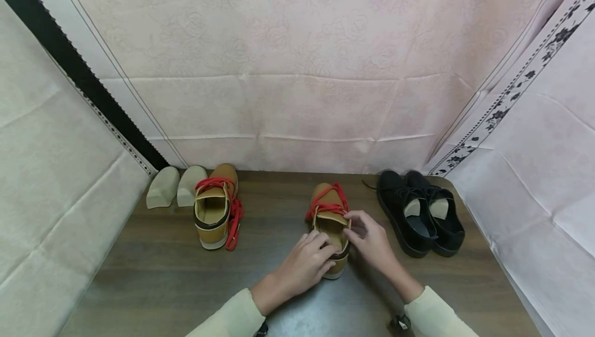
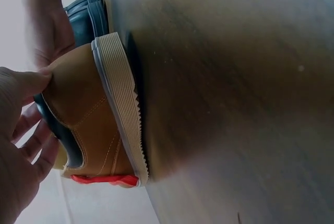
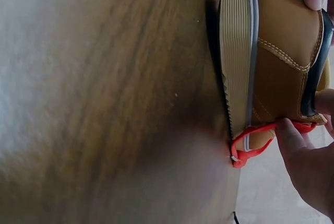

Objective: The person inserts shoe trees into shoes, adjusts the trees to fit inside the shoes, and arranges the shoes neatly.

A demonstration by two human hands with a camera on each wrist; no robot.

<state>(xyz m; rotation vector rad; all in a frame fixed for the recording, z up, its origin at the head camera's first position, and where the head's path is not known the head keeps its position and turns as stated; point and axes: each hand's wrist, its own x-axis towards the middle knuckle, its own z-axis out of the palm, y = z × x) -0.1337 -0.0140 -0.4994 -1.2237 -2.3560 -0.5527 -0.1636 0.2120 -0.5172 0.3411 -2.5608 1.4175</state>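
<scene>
A tan shoe (image 1: 322, 191) with red laces (image 1: 335, 207) stands on the wooden surface, its opening towards me. My left hand (image 1: 307, 260) holds its collar at the heel, thumb (image 2: 36, 84) against the outer side and fingers curled over the opening. Opposite, my right hand (image 1: 372, 239) grips the collar near the laces. In the right wrist view, the right thumb (image 3: 291, 139) lies against the shoe's side (image 3: 284, 31) beside the red lace, with a finger at the dark collar lining. The inside of the shoe is partly hidden by my left hand.
The matching tan shoe (image 1: 213, 231), red-laced, stands to the left, its lace trailing beside it. Two pale shoe inserts (image 1: 162, 188) sit at the far left. A pair of black shoes (image 1: 395, 208) holding pale inserts stands at the right. Patterned cloth (image 1: 297, 94) rises behind.
</scene>
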